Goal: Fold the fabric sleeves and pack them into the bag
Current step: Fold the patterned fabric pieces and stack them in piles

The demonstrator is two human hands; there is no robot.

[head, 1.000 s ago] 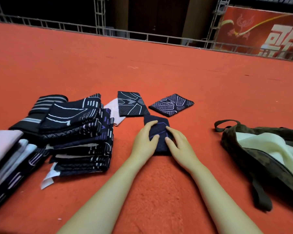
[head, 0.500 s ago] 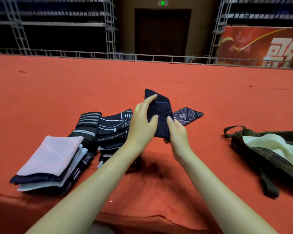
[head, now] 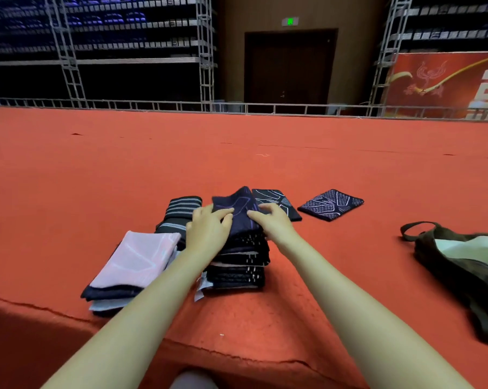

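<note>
The worktop (head: 124, 169) is covered in orange-red felt. The top sleeve (head: 237, 209) on the middle stack is dark navy with thin purple lines. The stack (head: 238, 265) under it is black and navy with short white dashes and pale edges. The left pile (head: 130, 262) is topped by pale pink with faint white lines, over navy and light grey layers. A striped piece (head: 182, 207) is black with grey bands. One flat sleeve (head: 282, 203) is black with white lines; another (head: 331, 204) is navy with a white lattice pattern. The bag (head: 447, 265) is dark camouflage with a cream lining.
</note>
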